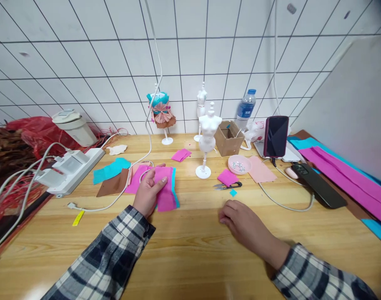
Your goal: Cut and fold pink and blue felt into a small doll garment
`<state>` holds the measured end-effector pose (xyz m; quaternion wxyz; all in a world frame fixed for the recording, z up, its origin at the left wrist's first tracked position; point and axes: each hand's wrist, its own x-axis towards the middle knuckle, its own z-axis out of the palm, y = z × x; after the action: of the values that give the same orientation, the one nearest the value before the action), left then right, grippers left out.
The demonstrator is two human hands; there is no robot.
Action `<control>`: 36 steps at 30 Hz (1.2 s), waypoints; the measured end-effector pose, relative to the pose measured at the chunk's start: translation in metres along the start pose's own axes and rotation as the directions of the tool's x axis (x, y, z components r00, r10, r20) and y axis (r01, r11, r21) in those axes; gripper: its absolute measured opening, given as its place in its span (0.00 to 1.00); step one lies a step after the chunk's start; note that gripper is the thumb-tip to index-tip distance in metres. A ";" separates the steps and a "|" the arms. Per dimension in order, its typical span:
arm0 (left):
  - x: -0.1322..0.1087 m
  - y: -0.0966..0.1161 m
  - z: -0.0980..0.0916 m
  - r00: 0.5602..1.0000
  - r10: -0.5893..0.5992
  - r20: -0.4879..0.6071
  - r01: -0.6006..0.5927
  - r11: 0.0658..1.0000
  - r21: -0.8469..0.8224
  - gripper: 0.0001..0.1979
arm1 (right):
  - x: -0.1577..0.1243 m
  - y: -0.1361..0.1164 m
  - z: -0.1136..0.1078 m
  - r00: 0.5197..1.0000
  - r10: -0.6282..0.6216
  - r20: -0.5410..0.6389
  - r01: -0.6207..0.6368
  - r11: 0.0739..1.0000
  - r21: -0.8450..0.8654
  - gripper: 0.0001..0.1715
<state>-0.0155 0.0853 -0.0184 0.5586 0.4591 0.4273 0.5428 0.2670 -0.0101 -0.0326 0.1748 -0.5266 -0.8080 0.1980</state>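
Note:
My left hand (149, 192) is closed on a folded sheet of pink crepe paper (167, 191) with a turquoise strip along its right edge, thumb on top. My right hand (240, 221) rests on the wooden table with its fingers curled under; whatever they may hold is hidden. Just beyond it lie a small turquoise scrap (233, 193), thread snips (228, 186) with dark handles and a pink paper piece (227, 177). A bare white mini mannequin (207, 137) stands upright between and beyond my hands.
Behind stand a dressed mannequin (161, 110), another white one (201, 104), a cardboard box (229, 141) and a water bottle (246, 108). A pink dish (239, 165) holds small shiny bits. Phones (275, 137) and paper strips lie right; a power strip (74, 171) and cables lie left.

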 end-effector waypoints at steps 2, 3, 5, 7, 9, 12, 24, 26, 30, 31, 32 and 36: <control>-0.002 0.000 0.001 0.997 0.076 0.007 -0.076 0.989 0.130 0.32 | 0.000 0.000 -0.004 1.000 0.023 -0.009 -0.023 1.000 0.016 0.10; -0.003 0.001 0.002 0.994 0.108 0.011 -0.108 0.975 0.196 0.32 | 0.003 0.000 -0.009 0.999 0.050 -0.017 -0.048 0.997 0.065 0.10; -0.005 0.002 0.003 0.989 0.150 0.020 -0.148 0.938 0.314 0.30 | 0.015 0.004 -0.027 0.991 0.128 -0.050 -0.115 0.973 0.200 0.09; -0.006 0.003 0.005 0.987 0.160 0.028 -0.159 0.912 0.379 0.29 | 0.037 0.011 -0.053 0.969 0.180 -0.171 -0.137 0.961 0.239 0.10; -0.006 0.004 0.004 0.986 0.160 0.035 -0.160 0.902 0.402 0.30 | 0.067 0.021 -0.082 0.920 0.173 -0.351 -0.131 0.982 0.139 0.09; -0.005 0.004 0.003 0.984 0.170 0.043 -0.172 0.884 0.434 0.29 | 0.121 0.043 -0.122 0.831 0.097 -0.547 -0.152 0.987 -0.055 0.10; -0.006 0.003 0.005 0.974 0.227 0.009 -0.214 0.902 0.375 0.25 | 0.104 0.025 -0.054 0.795 -0.251 -0.553 0.229 0.967 -0.110 0.14; -0.006 0.002 0.005 0.973 0.229 0.015 -0.218 0.899 0.381 0.25 | 0.075 0.007 -0.028 0.878 -0.383 -0.288 0.410 0.912 0.036 0.11; -0.006 0.002 0.006 0.980 0.198 0.027 -0.192 0.897 0.399 0.27 | 0.044 -0.009 -0.006 0.934 -0.356 0.032 0.343 0.917 0.203 0.11; -0.006 0.002 0.006 0.982 0.185 0.029 -0.181 0.900 0.397 0.27 | 0.043 -0.011 -0.004 0.945 -0.320 0.065 0.303 0.934 0.188 0.11; -0.007 0.002 0.006 0.984 0.173 0.031 -0.171 0.902 0.395 0.28 | 0.043 -0.012 -0.004 0.954 -0.285 0.089 0.269 0.950 0.160 0.11; -0.007 0.000 0.006 0.987 0.151 0.050 -0.158 0.908 0.387 0.28 | 0.047 -0.021 0.003 0.970 -0.203 0.133 0.211 0.976 -0.047 0.08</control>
<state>-0.0104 0.0778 -0.0171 0.4155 0.5986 0.4836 0.4849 0.2308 0.0254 -0.0206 0.1264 -0.4309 -0.8737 0.1873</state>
